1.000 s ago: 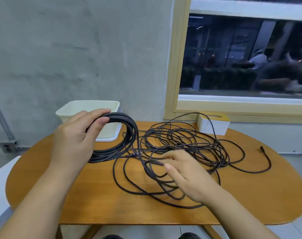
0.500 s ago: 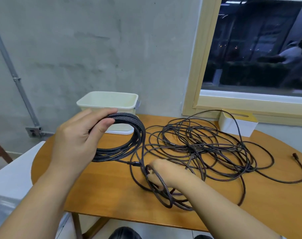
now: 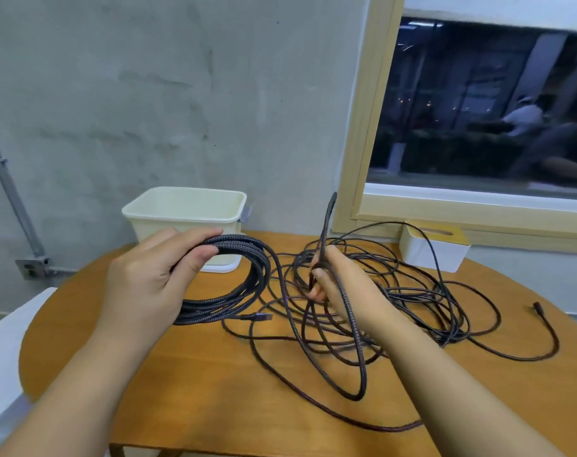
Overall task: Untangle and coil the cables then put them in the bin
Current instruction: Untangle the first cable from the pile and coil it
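While L hand [image 3: 142, 288] pinches coil [image 3: 234, 285], loose cable [image 3: 346, 311] in R grip [image 3: 341, 285].

Even, soft indoor light; faint shadows on desk [image 3: 188, 384]. Window [image 3: 478, 103] dark, reflections smeared. Wide-angle bending at edges; slight motion blur.

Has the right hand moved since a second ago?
Yes. The right hand has lifted off the table, raising a cable loop above the tangle; before, it lay low among the strands.
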The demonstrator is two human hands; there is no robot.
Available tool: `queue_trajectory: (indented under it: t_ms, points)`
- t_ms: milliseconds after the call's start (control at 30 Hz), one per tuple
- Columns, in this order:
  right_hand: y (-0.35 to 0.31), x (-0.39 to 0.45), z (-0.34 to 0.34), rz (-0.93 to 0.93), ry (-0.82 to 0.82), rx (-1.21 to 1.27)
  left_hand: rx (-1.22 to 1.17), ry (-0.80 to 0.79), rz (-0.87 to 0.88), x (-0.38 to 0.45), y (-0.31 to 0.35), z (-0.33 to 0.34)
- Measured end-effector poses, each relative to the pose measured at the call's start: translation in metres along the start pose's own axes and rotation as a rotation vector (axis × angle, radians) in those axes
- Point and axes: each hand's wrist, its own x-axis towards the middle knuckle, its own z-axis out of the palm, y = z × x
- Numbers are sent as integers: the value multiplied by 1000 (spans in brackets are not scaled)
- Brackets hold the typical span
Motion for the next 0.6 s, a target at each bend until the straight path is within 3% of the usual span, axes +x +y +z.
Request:
queue_trajectory:
  t_ms: [133,267,400,600]
  points:
    - [-4,15,-42,-91,167,58,24,23,22,17,2,12]
    - [13,12,-78,115,288,132,65,74,23,27,1,19]
    - [32,-18,-86,493,177,-83,66,44,24,20,0,31]
    - [14,-47,-76,459,74,-265,43,15,75,15,12,45]
